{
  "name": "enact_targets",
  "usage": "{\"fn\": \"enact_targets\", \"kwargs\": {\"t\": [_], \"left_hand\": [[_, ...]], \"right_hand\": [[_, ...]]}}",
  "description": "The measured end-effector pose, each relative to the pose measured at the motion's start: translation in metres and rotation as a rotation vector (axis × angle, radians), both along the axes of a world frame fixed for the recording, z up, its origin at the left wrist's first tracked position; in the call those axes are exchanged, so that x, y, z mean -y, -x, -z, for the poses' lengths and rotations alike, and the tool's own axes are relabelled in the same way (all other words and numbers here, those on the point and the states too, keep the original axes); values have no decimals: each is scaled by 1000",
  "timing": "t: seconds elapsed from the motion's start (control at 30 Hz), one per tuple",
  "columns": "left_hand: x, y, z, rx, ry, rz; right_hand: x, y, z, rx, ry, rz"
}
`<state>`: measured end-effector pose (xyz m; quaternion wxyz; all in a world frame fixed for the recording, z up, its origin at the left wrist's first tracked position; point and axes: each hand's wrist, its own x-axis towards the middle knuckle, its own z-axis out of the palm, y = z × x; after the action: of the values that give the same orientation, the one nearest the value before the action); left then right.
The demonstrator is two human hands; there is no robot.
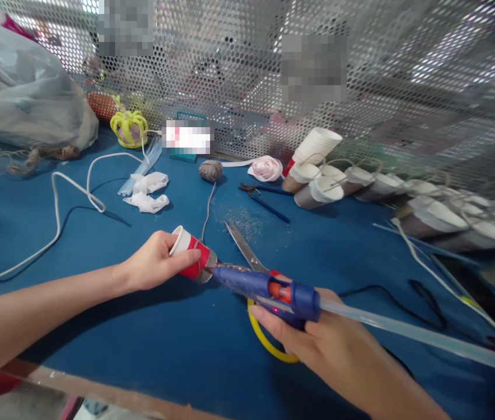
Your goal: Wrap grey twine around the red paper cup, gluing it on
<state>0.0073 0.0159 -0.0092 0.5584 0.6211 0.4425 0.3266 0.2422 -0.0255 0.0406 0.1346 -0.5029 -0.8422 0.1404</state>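
Observation:
My left hand point(153, 262) is closed round a red and white paper cup point(192, 271), tilted on its side with its mouth toward the upper left. Grey yarn wraps the cup's base end, and a strand runs from it back to a small yarn ball point(210, 170). My right hand point(299, 332) grips a blue hot glue gun point(251, 283) with a long clear glue stick point(404, 332) out of its back. The gun's nozzle is at the yarn-covered end of the cup; whether it touches, I cannot tell. Scissors point(245, 248) with a yellow handle lie partly under the gun.
Blue-handled pliers point(269, 198) lie behind the scissors. Several yarn-wrapped cups point(319, 192) line the back right, beside a pink ribbon roll point(266, 168). White scraps point(146, 201), a white cord point(57, 216) and a plastic bag point(32, 87) occupy the left. Perforated metal panel point(247, 76) closes the back.

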Motion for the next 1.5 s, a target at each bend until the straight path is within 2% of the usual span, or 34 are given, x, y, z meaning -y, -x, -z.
{"fn": "enact_targets", "kwargs": {"t": [0.13,0.27,0.43,0.77,1.2,1.5], "left_hand": [[0,3,2,-105,-74,9],[0,4,4,-100,-141,56],[1,4,3,-110,-169,75],[0,5,2,-129,-145,95],[1,5,-5,-177,-271,143],[0,7,2,-166,-285,132]], "right_hand": [[-4,-3,4,2,7,12],[-8,-6,9,-29,86,78],[-15,-3,6,-89,286,170],[-21,4,-4,-178,555,214],[-27,11,-5,-227,586,242],[-21,6,-7,-254,588,268]]}}
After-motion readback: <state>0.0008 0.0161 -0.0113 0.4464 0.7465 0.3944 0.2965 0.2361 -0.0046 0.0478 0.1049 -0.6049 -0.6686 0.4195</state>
